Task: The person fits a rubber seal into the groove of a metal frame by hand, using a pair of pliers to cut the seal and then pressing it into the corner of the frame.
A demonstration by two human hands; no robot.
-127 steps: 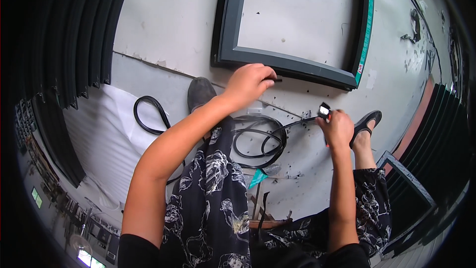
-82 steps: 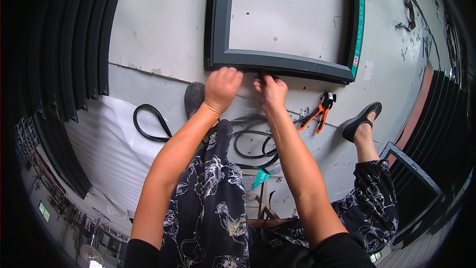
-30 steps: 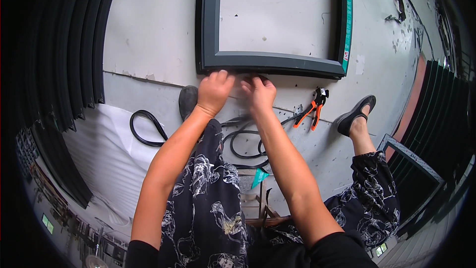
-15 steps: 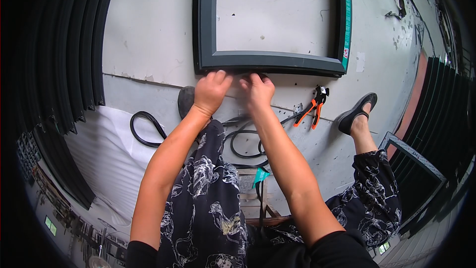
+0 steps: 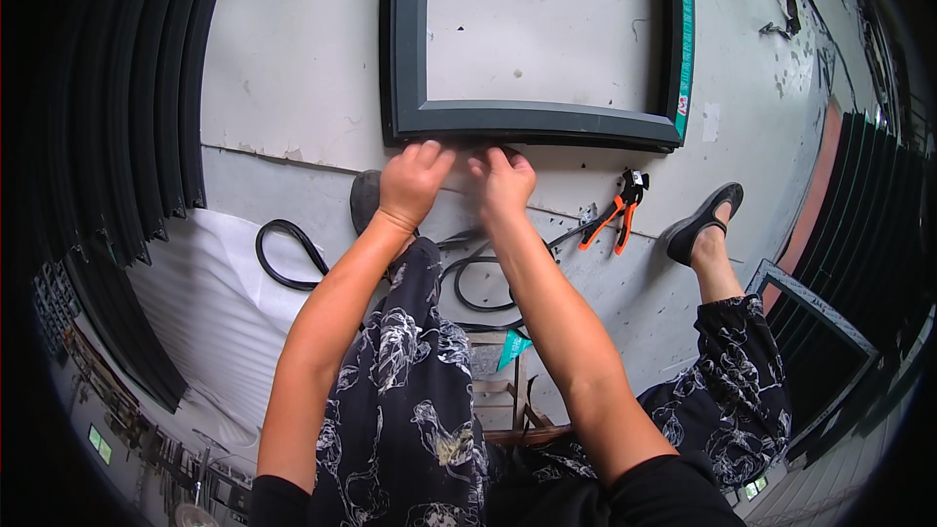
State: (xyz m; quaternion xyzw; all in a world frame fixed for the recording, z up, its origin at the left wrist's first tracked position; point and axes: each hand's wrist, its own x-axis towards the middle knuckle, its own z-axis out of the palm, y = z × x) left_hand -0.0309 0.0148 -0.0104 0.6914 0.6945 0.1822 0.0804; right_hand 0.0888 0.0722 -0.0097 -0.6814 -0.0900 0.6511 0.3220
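Note:
A dark grey rectangular frame (image 5: 532, 119) lies flat in front of me, with green tape on its right side. At its near edge, my left hand (image 5: 414, 182) is closed, thumb and fingers bunched against the left part of the rail. My right hand (image 5: 504, 182) pinches just beside it, a little blurred. Both seem to grip a black rubber strip (image 5: 485, 308) along that edge; their fingertips are partly hidden. Loose lengths of the strip loop below my hands, partly behind my right forearm.
Cutters with orange handles (image 5: 621, 213) lie right of my hands. A black loop (image 5: 265, 254) rests on white foam sheeting (image 5: 220, 298) at left. Dark profiles (image 5: 127, 88) are stacked far left. My shod foot (image 5: 705, 224) is at right, near another frame (image 5: 815, 303).
Both hands have shifted very slightly left along the frame's near edge. The loose strip below my right forearm has moved a little. Frame and cutters stay in place.

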